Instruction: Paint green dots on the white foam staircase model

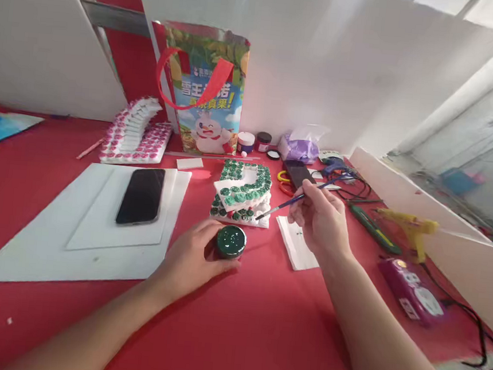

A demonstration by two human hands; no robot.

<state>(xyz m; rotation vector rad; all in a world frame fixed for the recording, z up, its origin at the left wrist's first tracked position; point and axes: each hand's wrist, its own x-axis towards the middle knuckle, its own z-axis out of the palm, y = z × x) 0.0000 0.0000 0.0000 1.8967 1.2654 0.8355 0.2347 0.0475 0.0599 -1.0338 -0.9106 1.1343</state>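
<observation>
So my left hand (193, 250) is curled around an open jar of green paint (231, 242) just below the middle of the frame, thumb and fingers hugging its sides. My right hand (320, 219), right of centre, has a thin blue paintbrush (288, 202) pinched in the fingers, bristles pointing down and left. The tip's right by the white bumps at the lower right of the green-and-white bumpy stack (245, 195) in the centre; can't tell if it's actually touching. Most bumps on that thing are green, with a few still white along the bottom edge. It's all on a red counter (258, 341). There's a folded tissue (296, 248) with small green marks under my right hand, and a black phone (141, 196) on white boards (51, 248) over on the left. A pink-dotted white piece (136, 141) sits upper left next to a cartoon snowman bag (212, 107). Far right I've got a yellow glue gun (413, 224) and a green utility knife (374, 229).
</observation>
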